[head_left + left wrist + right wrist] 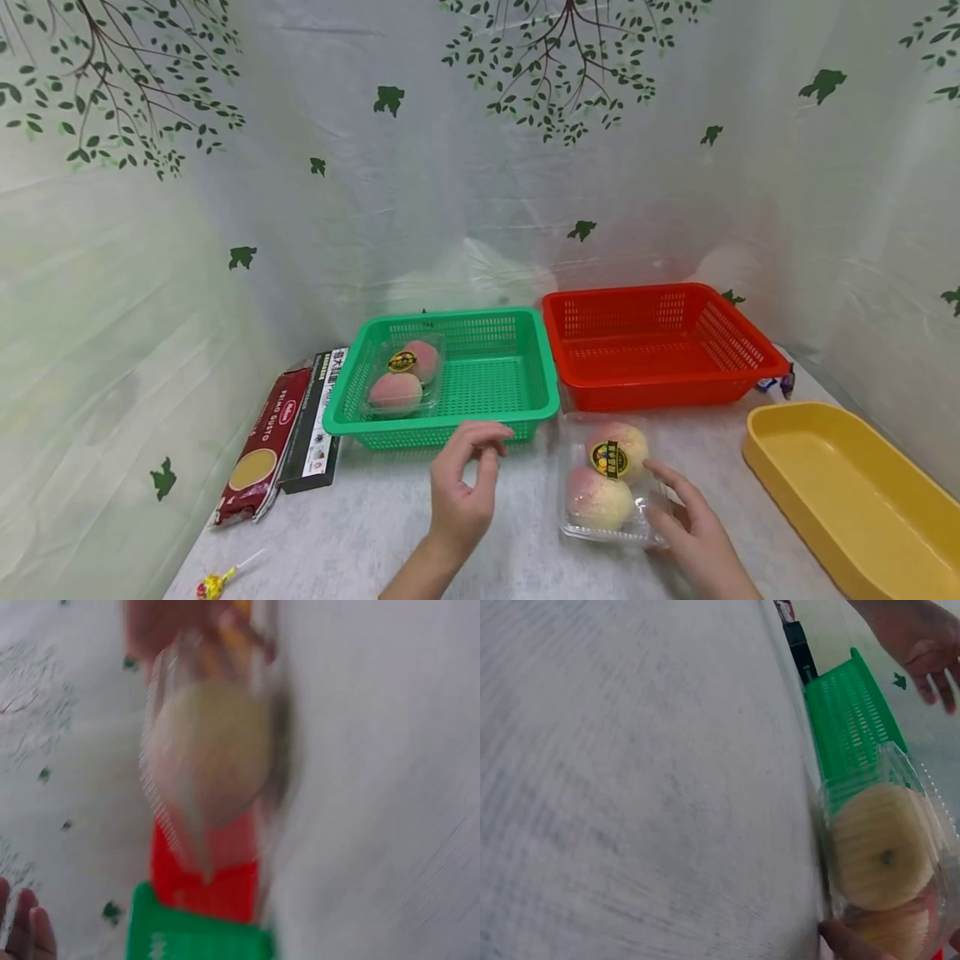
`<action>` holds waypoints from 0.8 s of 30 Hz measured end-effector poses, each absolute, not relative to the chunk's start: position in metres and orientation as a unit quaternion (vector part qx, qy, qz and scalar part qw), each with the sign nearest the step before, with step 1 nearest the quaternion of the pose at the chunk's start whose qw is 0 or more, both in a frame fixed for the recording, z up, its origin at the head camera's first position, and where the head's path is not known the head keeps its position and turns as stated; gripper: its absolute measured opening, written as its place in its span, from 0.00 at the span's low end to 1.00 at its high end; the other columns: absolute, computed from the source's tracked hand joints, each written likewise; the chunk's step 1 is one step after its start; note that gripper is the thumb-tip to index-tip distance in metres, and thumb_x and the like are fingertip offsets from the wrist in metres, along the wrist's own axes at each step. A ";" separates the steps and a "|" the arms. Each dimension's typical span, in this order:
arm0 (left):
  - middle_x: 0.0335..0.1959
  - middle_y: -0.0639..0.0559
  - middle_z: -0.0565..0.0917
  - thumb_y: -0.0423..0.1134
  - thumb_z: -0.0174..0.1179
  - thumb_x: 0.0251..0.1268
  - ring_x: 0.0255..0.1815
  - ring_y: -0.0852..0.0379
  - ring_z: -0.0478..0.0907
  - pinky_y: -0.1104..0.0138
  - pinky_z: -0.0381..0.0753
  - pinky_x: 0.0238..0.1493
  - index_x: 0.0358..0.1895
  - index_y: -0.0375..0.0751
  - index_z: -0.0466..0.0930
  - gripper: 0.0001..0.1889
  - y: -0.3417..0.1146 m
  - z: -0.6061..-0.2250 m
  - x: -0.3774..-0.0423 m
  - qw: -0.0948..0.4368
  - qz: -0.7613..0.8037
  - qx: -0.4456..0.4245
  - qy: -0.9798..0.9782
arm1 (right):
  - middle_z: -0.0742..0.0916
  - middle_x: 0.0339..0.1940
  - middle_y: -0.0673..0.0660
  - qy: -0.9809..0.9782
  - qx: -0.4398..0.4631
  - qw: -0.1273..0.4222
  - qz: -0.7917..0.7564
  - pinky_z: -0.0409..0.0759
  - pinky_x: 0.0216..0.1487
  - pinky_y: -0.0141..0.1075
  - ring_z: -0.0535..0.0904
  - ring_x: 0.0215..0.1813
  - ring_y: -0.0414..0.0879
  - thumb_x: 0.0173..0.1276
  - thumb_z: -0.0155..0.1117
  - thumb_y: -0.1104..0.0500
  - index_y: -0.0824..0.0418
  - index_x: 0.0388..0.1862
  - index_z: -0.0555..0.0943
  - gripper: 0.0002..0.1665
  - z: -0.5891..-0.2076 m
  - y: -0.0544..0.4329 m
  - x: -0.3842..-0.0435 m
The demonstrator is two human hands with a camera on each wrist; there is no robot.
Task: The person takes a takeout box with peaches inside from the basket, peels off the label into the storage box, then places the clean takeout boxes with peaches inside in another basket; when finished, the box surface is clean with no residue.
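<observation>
A clear plastic box of peaches (600, 500), two pink-and-yellow fruits under a black and gold label, lies in front of the red basket. My right hand (693, 529) grips its right side, with fingers and thumb at the edge. In the right wrist view the same box (885, 847) stands out at the lower right. My left hand (467, 487) is in the air left of the box, before the green basket, fingers loosely bent and holding nothing. Blur softens the peach box (214, 750) in the left wrist view.
The green basket (536, 412) contains another box of pinker peaches (397, 392). To its right stands a red basket (660, 393); a yellow tray (780, 467) is at the right edge. A dark red packet (270, 442), a black box (311, 454) and a lollipop (213, 585) lie left.
</observation>
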State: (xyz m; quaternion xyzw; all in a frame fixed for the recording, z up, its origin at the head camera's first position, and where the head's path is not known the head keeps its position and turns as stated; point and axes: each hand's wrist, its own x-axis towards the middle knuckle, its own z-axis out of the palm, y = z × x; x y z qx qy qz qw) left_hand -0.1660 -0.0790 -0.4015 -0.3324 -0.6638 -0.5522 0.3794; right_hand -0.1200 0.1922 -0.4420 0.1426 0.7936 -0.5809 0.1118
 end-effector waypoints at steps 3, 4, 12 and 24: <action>0.41 0.51 0.84 0.21 0.54 0.63 0.37 0.56 0.81 0.70 0.83 0.35 0.48 0.43 0.82 0.17 -0.064 -0.420 -0.153 0.271 -0.571 -0.275 -0.725 | 0.55 0.80 0.65 0.809 0.143 0.118 -0.558 0.85 0.54 0.53 0.63 0.73 0.72 0.73 0.59 0.50 0.46 0.78 0.57 0.38 -0.441 0.192 -0.119; 0.44 0.52 0.84 0.23 0.55 0.63 0.40 0.55 0.82 0.69 0.83 0.38 0.50 0.45 0.81 0.17 -0.060 -0.425 -0.148 0.231 -0.578 -0.253 -0.740 | 0.56 0.79 0.65 0.811 0.141 0.118 -0.555 0.85 0.53 0.52 0.64 0.73 0.71 0.72 0.59 0.50 0.46 0.77 0.59 0.37 -0.440 0.192 -0.118; 0.70 0.44 0.67 0.46 0.62 0.67 0.68 0.41 0.68 0.53 0.73 0.62 0.70 0.44 0.64 0.31 -0.034 -0.444 -0.124 -0.006 -0.638 -0.113 -0.761 | 0.72 0.69 0.61 0.877 -0.006 -0.048 -0.478 0.78 0.61 0.60 0.72 0.67 0.60 0.74 0.59 0.56 0.54 0.63 0.77 0.20 -0.429 0.209 -0.130; 0.77 0.32 0.58 0.44 0.64 0.65 0.78 0.29 0.54 0.36 0.57 0.74 0.75 0.34 0.52 0.41 -0.017 -0.460 -0.117 -0.046 -0.704 -0.087 -0.704 | 0.79 0.68 0.56 0.857 -0.171 -0.049 -0.484 0.72 0.64 0.68 0.71 0.70 0.50 0.75 0.59 0.53 0.50 0.61 0.80 0.17 -0.423 0.217 -0.197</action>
